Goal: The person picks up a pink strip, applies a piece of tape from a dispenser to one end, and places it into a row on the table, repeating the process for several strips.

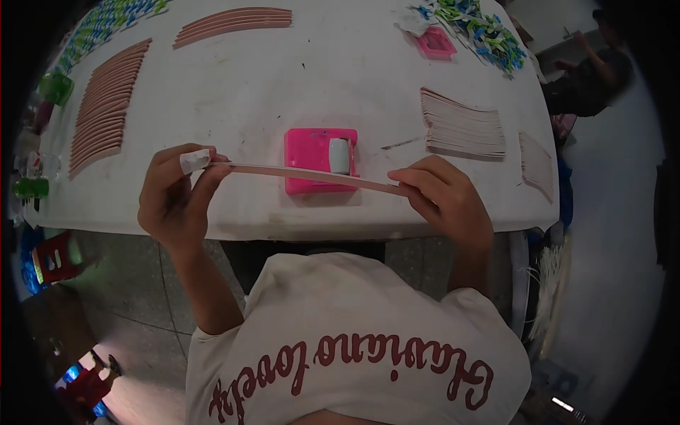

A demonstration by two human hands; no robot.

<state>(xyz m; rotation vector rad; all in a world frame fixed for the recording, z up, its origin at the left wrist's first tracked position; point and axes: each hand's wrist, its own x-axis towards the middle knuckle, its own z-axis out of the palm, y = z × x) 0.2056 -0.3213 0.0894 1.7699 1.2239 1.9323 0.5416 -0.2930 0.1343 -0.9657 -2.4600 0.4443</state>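
A long, thin pinkish strip (pixel 304 174) spans the space between my hands, bowed slightly along its length. Its left end is pinched by my left hand (pixel 173 195), where a white wrap (pixel 195 161) covers one finger. At the other end, my right hand (pixel 446 198) grips the strip between thumb and fingers. Behind the strip, partly covered by it, a bright pink box (pixel 306 149) holds a pale grey roller (pixel 340 154). To the right of the box lies a fanned stack of pale strips (pixel 464 126).
Pinkish strips lie in a row (pixel 106 110) at left and a bundle (pixel 234 23) at the back. More strips (pixel 536 164) rest near the right edge. A pink tray (pixel 437 44) sits beside green-and-blue pieces (pixel 489 39). Another person (pixel 591 74) is at far right.
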